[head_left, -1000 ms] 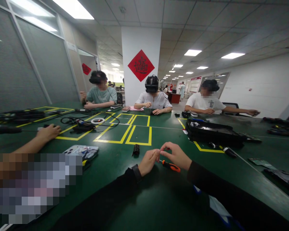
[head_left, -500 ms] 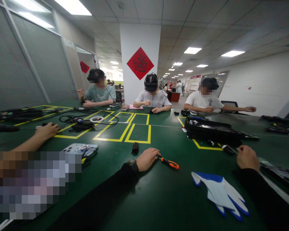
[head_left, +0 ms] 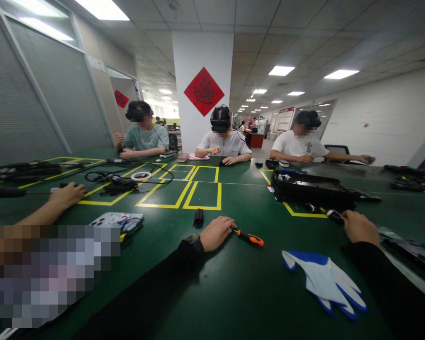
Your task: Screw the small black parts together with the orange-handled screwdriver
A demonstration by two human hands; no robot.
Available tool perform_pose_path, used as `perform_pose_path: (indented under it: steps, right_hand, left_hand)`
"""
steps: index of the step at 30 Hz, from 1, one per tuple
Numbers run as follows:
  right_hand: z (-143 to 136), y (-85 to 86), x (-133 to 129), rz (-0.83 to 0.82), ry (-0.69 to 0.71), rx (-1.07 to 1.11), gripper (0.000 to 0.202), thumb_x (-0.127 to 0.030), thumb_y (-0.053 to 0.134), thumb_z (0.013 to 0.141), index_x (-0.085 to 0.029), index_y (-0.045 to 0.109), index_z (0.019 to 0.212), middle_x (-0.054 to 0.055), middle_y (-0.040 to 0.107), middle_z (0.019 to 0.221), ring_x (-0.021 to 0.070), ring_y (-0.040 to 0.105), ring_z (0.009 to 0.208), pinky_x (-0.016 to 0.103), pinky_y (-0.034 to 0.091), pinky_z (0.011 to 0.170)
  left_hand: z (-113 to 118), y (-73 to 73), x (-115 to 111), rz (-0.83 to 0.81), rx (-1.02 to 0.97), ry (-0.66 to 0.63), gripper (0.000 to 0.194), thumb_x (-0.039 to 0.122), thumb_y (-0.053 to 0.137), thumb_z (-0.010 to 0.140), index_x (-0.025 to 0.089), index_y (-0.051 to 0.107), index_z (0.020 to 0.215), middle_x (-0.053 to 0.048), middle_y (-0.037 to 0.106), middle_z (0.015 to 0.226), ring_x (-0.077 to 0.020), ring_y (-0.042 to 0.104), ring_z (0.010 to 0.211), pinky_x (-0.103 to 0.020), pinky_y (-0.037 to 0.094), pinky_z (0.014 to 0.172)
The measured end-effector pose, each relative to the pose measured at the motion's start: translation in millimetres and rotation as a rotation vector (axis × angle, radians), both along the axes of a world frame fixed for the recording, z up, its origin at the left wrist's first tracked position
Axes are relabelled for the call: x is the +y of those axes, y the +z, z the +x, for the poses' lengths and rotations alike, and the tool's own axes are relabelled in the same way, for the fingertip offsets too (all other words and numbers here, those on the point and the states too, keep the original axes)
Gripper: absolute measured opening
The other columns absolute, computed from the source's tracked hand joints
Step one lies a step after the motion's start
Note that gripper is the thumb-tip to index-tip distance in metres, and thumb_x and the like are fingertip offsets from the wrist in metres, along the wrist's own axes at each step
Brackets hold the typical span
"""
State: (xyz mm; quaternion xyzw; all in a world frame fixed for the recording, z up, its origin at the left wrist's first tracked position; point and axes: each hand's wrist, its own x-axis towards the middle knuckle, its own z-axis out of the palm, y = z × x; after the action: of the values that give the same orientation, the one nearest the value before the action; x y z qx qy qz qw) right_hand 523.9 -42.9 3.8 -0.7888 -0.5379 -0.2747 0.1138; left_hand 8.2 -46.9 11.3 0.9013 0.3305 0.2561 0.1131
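Observation:
My left hand [head_left: 216, 233] rests palm down on the green table [head_left: 241, 288], fingers stretched forward and lying loosely. Its fingertips touch the thin shaft of an orange and black screwdriver [head_left: 250, 238]. A small black cylinder [head_left: 199, 217] stands just beyond this hand. On the right, my right hand [head_left: 360, 227] is closed at the near end of a black handheld tool [head_left: 335, 216]; its fingertips are partly hidden. A blue and white glove [head_left: 326, 281] lies on the table between my forearms.
A long black tray [head_left: 311, 187] sits at the right, with dark parts near it. Yellow tape [head_left: 202, 208] marks rectangles on the table. Cables [head_left: 118, 179] and a white ring lie at left. Another person's hand [head_left: 69, 194] is at far left; three people sit opposite.
My right hand has shifted slightly left and up, closer in on the black tool. The view has moved a little. My left hand stays by the screwdriver.

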Motion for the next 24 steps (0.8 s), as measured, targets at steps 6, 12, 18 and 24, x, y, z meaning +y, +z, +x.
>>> perform_pose_path:
  steps: [6,12,18,24]
  right_hand:
    - [9.7,-4.9,1.1,0.000,-0.005,0.044,0.024,-0.034,0.040,0.078,-0.022,0.058,0.090,0.009,0.058,0.086,0.0252,0.049,0.081,0.032,0.033,0.058]
    - [43.9,-18.7,11.0,0.223,-0.015,0.264,0.039,-0.040,0.033,0.079,-0.019,0.059,0.098,0.011,0.059,0.097,0.0259,0.051,0.088,0.033,0.038,0.068]
    - [53.9,-25.8,30.1,0.070,-0.026,0.572,0.044,-0.047,0.042,0.072,-0.018,0.062,0.097,0.014,0.061,0.090,0.0297,0.054,0.080,0.036,0.039,0.062]
    - [41.6,-16.0,20.6,0.149,-0.006,0.718,0.037,-0.047,0.055,0.061,-0.020,0.066,0.084,0.010,0.062,0.083,0.0281,0.054,0.075,0.036,0.039,0.061]
  left_hand:
    - [0.5,-1.2,-0.1,-0.002,-0.011,0.007,0.024,0.022,0.036,0.084,0.021,0.052,0.101,-0.006,0.051,0.109,-0.0176,0.043,0.104,-0.034,0.034,0.090]
    - [0.5,-1.5,0.1,0.004,-0.011,0.009,0.024,0.022,0.036,0.084,0.021,0.052,0.102,-0.006,0.051,0.110,-0.0175,0.042,0.105,-0.035,0.034,0.090]
    - [0.7,-2.7,1.3,0.006,-0.014,0.002,0.024,0.021,0.036,0.084,0.021,0.052,0.101,-0.006,0.051,0.109,-0.0172,0.043,0.104,-0.035,0.034,0.090]
    - [0.7,-0.6,0.0,0.009,-0.011,0.005,0.024,0.021,0.037,0.083,0.021,0.052,0.101,-0.005,0.052,0.107,-0.0173,0.043,0.103,-0.034,0.034,0.089]
